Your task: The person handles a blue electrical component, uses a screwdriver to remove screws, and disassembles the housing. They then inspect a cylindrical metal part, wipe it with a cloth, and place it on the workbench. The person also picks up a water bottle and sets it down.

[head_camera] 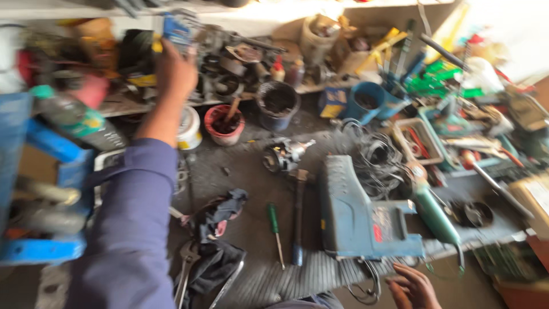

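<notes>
Reaching up to a cluttered shelf, left hand [174,71] closed around a blue packet [176,31].
Landmark: blue power drill [357,214] on the bench. Packet is well up-left of the drill, at shelf level, gripped from below. Right hand [413,288] sits just below-right of the drill by its cord, fingers loosely curled, holding nothing. Hammer [298,214] and green screwdriver [275,229] lie just left of the drill.

I'm looking down at a repair workshop: a grimy tabletop [251,229] crowded with a blue power drill [357,214], a hammer [298,214], a green screwdriver [275,229], coiled wire [374,160], pliers [186,272], oily rags [214,240] and dirty tubs [277,103] of parts.
</notes>
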